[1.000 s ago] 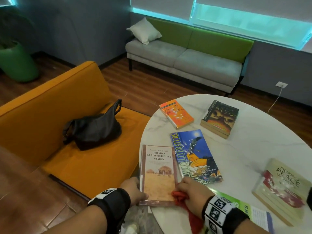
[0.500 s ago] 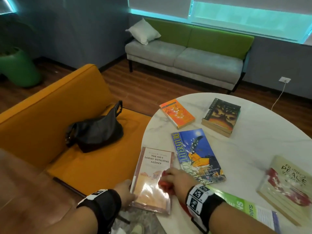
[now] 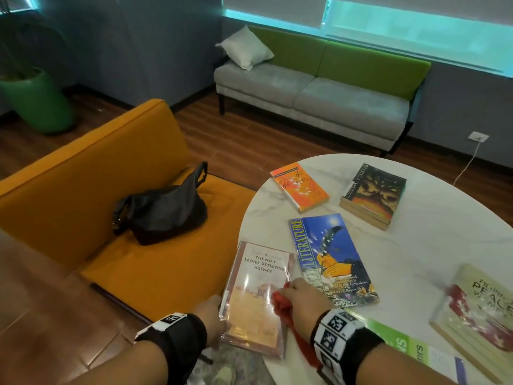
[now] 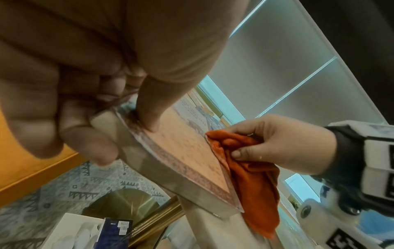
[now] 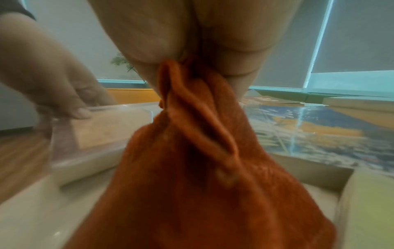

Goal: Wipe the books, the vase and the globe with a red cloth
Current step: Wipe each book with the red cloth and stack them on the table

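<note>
- Holding with left hand (image 3: 215, 315): thumb on cover, fingers curled round near-left corner of "The No 1 Ladies' Detective Agency" book (image 3: 256, 298), which overhangs near-left edge of the marble table (image 3: 444, 245).
- Bunched in the closed right hand (image 3: 302, 298): red cloth (image 3: 280, 301), touching the cover's right side.
- Best to wipe in long strokes toward the title, keeping the corner pinned.
- Vase and globe: not in view.

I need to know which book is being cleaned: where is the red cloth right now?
In the head view the red cloth is bunched in the right hand, against the right edge of the Ladies' Detective Agency book at the table's near-left rim, left of the blue Literature book.
</note>
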`<state>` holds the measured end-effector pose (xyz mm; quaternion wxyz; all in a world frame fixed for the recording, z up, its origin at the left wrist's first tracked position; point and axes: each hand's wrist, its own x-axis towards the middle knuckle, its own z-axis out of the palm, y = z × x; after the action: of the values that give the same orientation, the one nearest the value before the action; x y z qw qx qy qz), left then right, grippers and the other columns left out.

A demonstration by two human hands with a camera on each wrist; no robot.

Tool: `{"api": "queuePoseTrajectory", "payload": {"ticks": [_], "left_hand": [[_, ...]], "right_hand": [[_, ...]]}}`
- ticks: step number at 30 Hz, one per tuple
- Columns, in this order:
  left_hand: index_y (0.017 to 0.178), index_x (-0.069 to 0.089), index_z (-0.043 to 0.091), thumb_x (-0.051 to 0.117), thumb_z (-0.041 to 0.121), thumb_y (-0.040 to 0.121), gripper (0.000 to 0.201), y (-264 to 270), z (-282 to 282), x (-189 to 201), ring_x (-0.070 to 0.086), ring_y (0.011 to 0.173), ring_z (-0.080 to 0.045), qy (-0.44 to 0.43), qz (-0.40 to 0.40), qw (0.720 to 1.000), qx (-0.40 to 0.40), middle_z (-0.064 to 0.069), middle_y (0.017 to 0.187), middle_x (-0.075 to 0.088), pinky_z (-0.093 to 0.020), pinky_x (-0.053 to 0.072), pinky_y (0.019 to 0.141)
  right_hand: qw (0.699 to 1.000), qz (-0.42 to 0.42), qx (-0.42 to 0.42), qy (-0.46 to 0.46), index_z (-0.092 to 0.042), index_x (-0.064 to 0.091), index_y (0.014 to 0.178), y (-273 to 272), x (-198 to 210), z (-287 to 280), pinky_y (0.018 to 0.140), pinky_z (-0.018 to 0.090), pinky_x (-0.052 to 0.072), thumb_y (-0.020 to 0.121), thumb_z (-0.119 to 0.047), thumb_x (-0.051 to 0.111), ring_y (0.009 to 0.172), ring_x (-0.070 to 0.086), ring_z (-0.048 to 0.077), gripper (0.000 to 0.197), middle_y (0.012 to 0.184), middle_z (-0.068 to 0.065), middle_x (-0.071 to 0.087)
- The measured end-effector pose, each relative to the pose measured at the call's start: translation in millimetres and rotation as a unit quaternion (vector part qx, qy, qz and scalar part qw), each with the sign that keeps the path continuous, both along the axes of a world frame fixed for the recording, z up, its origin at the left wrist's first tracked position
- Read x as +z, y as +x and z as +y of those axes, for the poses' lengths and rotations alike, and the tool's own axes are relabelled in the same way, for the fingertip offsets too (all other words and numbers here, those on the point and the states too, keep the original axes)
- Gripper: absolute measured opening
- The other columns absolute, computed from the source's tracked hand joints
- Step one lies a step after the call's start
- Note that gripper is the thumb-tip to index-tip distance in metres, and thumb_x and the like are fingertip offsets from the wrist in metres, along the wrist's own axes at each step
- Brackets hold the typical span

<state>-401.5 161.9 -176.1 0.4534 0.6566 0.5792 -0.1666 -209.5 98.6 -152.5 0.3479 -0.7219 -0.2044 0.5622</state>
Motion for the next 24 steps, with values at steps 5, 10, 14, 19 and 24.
{"api": "queuePoseTrajectory", "payload": {"ticks": [5, 10, 14, 19, 24], "left_hand": [[0.132, 0.042, 0.017, 0.06, 0.013, 0.091, 0.045, 2.0, 0.9, 2.0, 0.059, 0.076, -0.01, -0.014, -0.019, 1.0, 0.007, -0.002, 0.114, 0.057, -0.015, 0.049, 0.05], [0.133, 0.042, 0.016, 0.061, 0.012, 0.09, 0.047, 1.6, 0.7, 1.1, 0.058, 0.073, -0.008, -0.013, -0.019, 0.999, 0.024, -0.003, 0.118, 0.059, -0.013, 0.047, 0.047], [0.132, 0.041, 0.017, 0.062, 0.013, 0.09, 0.048, 1.3, 0.2, 1.3, 0.061, 0.08, -0.015, -0.022, -0.019, 0.999, 0.029, -0.004, 0.119, 0.059, -0.016, 0.05, 0.051], [0.129, 0.042, 0.018, 0.062, 0.014, 0.09, 0.044, 1.0, -0.9, 6.6, 0.064, 0.081, -0.017, -0.031, -0.016, 0.999, 0.034, -0.003, 0.114, 0.06, -0.024, 0.058, 0.062], [0.129, 0.046, 0.018, 0.058, 0.02, 0.092, 0.039, 0.1, 0.5, 20.7, 0.06, 0.089, -0.013, -0.007, -0.013, 1.0, 0.024, 0.0, 0.112, 0.061, -0.024, 0.054, 0.069]], "right_hand": [[0.999, -0.036, -0.014, 0.028, 0.002, 0.047, 0.126, 9.5, -16.2, 18.2, 0.085, 0.038, 0.056, 0.089, -0.027, 0.052, 0.087, 0.064, 0.017, 0.048, 0.097, 0.006, 0.061], [0.999, -0.009, -0.023, 0.036, -0.007, 0.053, 0.115, 14.7, -9.2, 27.1, 0.047, 0.016, 0.051, 0.098, -0.009, 0.047, 0.07, 0.06, 0.014, 0.018, 0.101, 0.016, 0.06], [0.994, -0.078, 0.073, 0.022, -0.008, 0.053, 0.097, 8.5, -10.6, -2.2, 0.062, 0.019, 0.055, 0.094, -0.006, 0.053, 0.068, 0.066, 0.007, 0.004, 0.089, 0.006, 0.062], [0.916, -0.181, 0.357, 0.034, 0.003, 0.051, 0.125, 9.9, 6.2, -30.7, 0.062, 0.006, 0.043, 0.095, 0.0, 0.046, 0.063, 0.053, -0.014, 0.031, 0.084, -0.015, 0.042], [0.828, -0.322, 0.457, 0.047, -0.032, 0.065, 0.117, 21.9, 18.2, -30.5, 0.078, 0.01, 0.038, 0.081, -0.002, 0.045, 0.1, 0.052, 0.011, 0.05, 0.086, -0.017, 0.044]]}}
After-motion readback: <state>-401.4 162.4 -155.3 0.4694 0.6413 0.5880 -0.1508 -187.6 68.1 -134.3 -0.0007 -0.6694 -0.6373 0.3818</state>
